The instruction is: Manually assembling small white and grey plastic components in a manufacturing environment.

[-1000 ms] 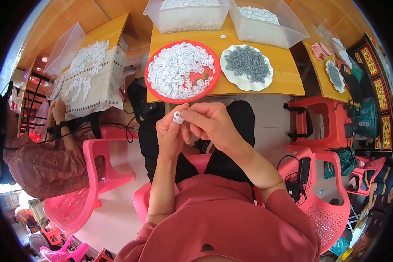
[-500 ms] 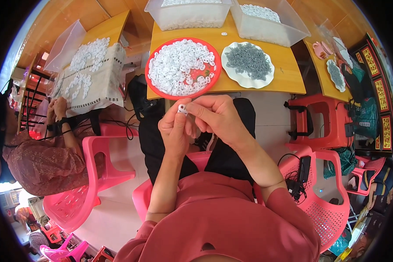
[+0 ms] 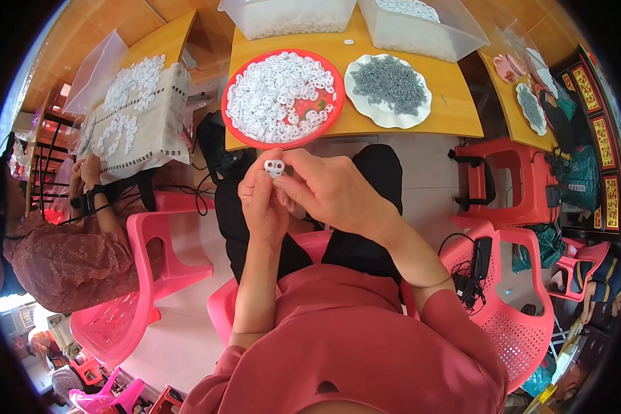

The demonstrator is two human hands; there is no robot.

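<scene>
Over my lap, just short of the table edge, a small white plastic piece with two round holes (image 3: 274, 166) is pinched between the thumb and fingers of my left hand (image 3: 259, 207). My right hand (image 3: 341, 196) meets it from the right, thumb and index finger closed at the piece's edge; its other fingers curl out of sight. Whether a tiny grey part is also between the fingertips is hidden. Beyond my hands stands a red round tray (image 3: 229, 123) heaped with similar white pieces (image 3: 269, 96). Right of it, a white scalloped plate (image 3: 366, 110) carries a pile of small grey parts (image 3: 389, 84).
Clear plastic bins (image 3: 293, 17) with more white pieces stand at the back of the yellow table (image 3: 455, 114). At left a co-worker (image 3: 69, 255) sits by a cloth-covered table (image 3: 148, 134). Pink chairs (image 3: 145, 276) flank me, and a red stool (image 3: 504, 186) stands at right.
The white piece has turned so both holes show. My right hand has shifted left and closed nearer to it, while the whole view has tilted slightly.
</scene>
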